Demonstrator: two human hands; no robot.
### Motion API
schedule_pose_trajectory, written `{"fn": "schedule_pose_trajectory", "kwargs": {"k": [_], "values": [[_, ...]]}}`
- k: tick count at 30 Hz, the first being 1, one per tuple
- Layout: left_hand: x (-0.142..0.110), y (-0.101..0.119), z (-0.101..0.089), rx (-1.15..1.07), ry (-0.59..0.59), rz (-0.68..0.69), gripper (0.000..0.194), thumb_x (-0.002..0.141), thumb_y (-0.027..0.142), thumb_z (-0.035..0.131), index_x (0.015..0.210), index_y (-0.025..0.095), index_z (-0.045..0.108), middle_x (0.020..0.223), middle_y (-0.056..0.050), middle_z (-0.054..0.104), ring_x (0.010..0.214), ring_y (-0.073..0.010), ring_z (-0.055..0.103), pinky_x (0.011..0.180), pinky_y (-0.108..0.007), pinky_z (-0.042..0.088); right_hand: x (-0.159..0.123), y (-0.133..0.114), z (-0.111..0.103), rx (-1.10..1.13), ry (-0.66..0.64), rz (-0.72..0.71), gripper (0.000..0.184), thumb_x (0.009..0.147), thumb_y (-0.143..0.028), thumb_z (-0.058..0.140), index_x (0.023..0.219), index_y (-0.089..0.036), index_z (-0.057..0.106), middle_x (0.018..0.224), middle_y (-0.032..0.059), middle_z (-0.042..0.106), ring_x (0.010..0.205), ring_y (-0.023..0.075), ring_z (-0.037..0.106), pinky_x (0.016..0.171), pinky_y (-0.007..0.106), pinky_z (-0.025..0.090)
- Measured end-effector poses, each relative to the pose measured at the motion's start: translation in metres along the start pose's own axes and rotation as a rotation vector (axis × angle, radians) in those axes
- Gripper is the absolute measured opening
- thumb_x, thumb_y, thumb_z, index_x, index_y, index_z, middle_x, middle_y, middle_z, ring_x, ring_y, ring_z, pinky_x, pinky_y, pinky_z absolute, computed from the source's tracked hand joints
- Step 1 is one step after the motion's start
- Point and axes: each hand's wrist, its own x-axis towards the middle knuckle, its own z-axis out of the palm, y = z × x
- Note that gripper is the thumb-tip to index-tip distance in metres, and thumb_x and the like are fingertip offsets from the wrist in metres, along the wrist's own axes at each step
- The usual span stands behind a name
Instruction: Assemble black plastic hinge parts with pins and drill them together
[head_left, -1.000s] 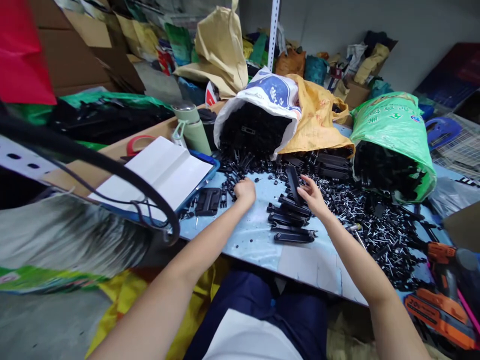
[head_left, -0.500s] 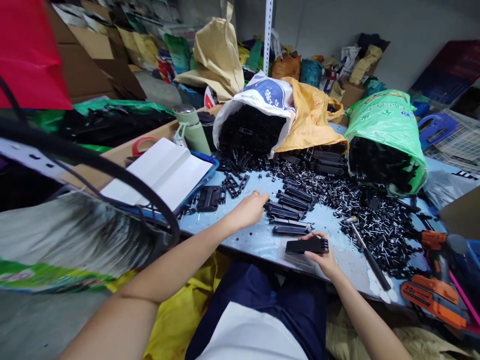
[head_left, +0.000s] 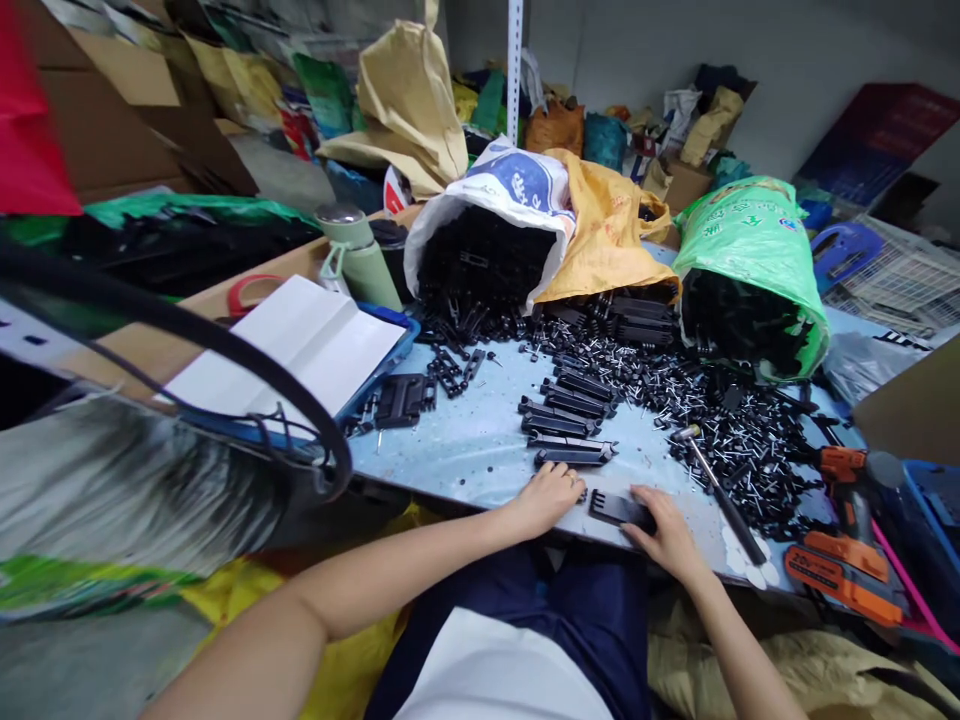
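A flat black plastic part (head_left: 611, 506) with a toothed end lies at the table's front edge, toothed end to the left. My right hand (head_left: 670, 532) grips its right end between thumb and fingers. Just left of the teeth is my left hand (head_left: 546, 497), its fingers curled and closed at a small black plastic piece (head_left: 582, 495); the fingertips partly hide that piece. Beyond the hands lies a row of long black plastic parts (head_left: 574, 424). A hammer (head_left: 720, 497) rests to the right, beside a heap of small black pieces with metal pins (head_left: 757, 450).
White (head_left: 501, 172), orange (head_left: 600, 235) and green bags (head_left: 750, 235) open toward me, spilling black parts. An orange cordless drill (head_left: 847, 560) lies at the right edge. To the left are a white paper sheet (head_left: 289, 345), a green bottle (head_left: 367, 262) and a black cable (head_left: 247, 345).
My left hand has come back from the small parts to the front edge. My right hand has lowered the black plastic part to the table. The view has shifted slightly to the right.
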Motion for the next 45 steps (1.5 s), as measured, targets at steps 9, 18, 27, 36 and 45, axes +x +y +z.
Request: {"fn": "schedule_pose_trajectory", "kwargs": {"k": [9, 18, 27, 36, 45], "values": [[-0.006, -0.014, 0.01, -0.549, 0.415, -0.175, 0.028, 0.086, 0.018, 0.042, 0.111, 0.014, 0.054, 0.098, -0.009, 0.061, 0.09, -0.0176, 0.06, 0.078, -0.03, 0.049, 0.046, -0.032, 0.019, 0.557, -0.009, 0.274, 0.045, 0.081, -0.048, 0.048, 0.118, -0.023, 0.054, 0.098, 0.0069, 0.062, 0.076, 0.0178, 0.062, 0.074, 0.038, 0.052], [-0.013, 0.017, -0.007, -0.897, 0.533, -0.346, 0.033, 0.083, 0.026, 0.048, 0.112, 0.018, 0.06, 0.09, -0.006, 0.062, 0.086, -0.0163, 0.059, 0.079, -0.029, 0.048, 0.055, -0.064, 0.024, 1.042, -0.028, 0.339, 0.061, 0.078, -0.056, 0.05, 0.13, -0.026, 0.045, 0.083, 0.0012, 0.061, 0.055, 0.0096, 0.054, 0.052, 0.025, 0.05], [-0.036, -0.01, -0.006, -0.903, 0.626, -0.492, 0.034, 0.083, 0.034, 0.047, 0.11, 0.019, 0.062, 0.085, -0.003, 0.059, 0.077, -0.0135, 0.057, 0.075, -0.028, 0.047, 0.019, -0.035, -0.014, -0.032, -0.379, -0.237, 0.043, 0.077, -0.005, 0.048, 0.108, -0.03, 0.063, 0.116, 0.0034, 0.06, 0.119, 0.02, 0.046, 0.107, 0.052, 0.02], [-0.031, 0.016, 0.01, -1.06, 0.593, -0.545, 0.035, 0.086, 0.037, 0.045, 0.111, 0.02, 0.061, 0.08, -0.002, 0.056, 0.056, -0.0079, 0.051, 0.058, -0.022, 0.046, 0.032, -0.027, 0.015, -0.074, 0.085, 0.512, 0.054, 0.084, -0.044, 0.047, 0.129, -0.014, 0.044, 0.101, 0.0175, 0.058, 0.094, 0.0281, 0.056, 0.078, 0.041, 0.047], [-0.015, 0.032, -0.003, -1.006, 0.582, -0.395, 0.032, 0.084, 0.03, 0.048, 0.112, 0.019, 0.061, 0.087, -0.004, 0.06, 0.082, -0.0142, 0.059, 0.077, -0.028, 0.048, 0.035, -0.073, 0.019, 1.06, 0.027, 0.458, 0.057, 0.081, -0.055, 0.045, 0.128, -0.022, 0.048, 0.069, -0.0006, 0.059, 0.051, 0.0101, 0.054, 0.052, 0.026, 0.05]]}}
